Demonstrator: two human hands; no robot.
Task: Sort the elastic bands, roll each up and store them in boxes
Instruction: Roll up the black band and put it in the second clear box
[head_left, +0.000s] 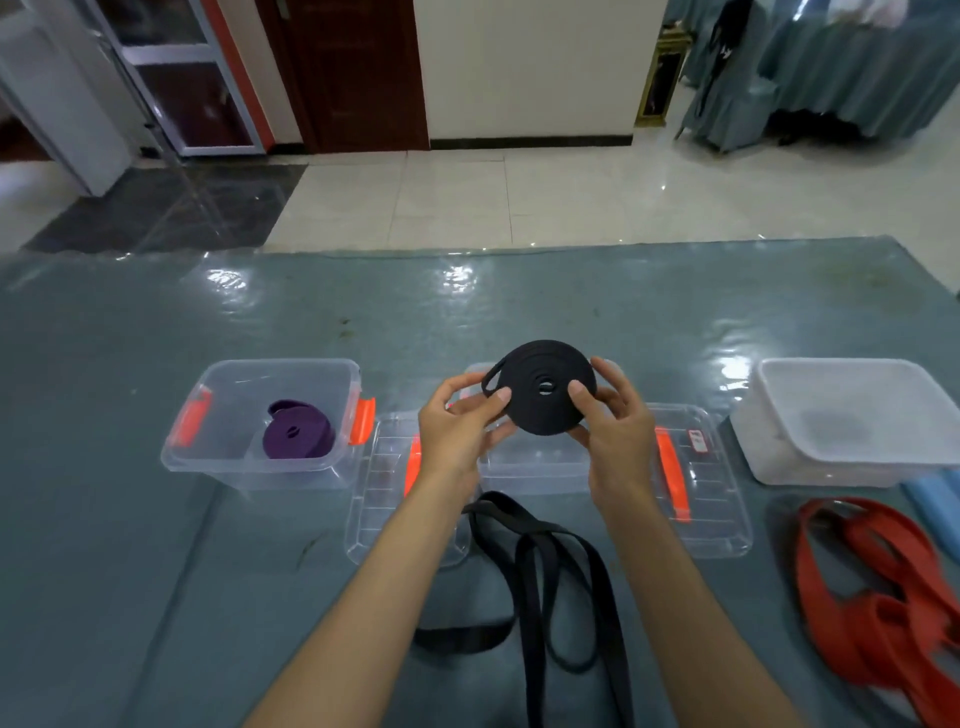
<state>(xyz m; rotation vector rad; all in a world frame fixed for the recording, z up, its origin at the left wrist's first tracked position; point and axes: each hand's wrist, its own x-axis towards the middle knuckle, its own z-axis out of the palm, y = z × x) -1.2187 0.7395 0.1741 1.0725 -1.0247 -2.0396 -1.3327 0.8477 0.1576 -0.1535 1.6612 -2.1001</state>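
Black woven elastic, wound into a flat disc with a small centre hole, the rolled band is held above the middle clear box, pinched at 9 o'clock by the left hand and at 3 o'clock by the right hand, fingers curled round its rim; a loose end loop sticks out at 10 o'clock and is best tucked flat and pressure kept even, lest the springy coil unwind before being lowered in; purple roll sits in the box at 9 o'clock; limp red bands lie at 4 o'clock
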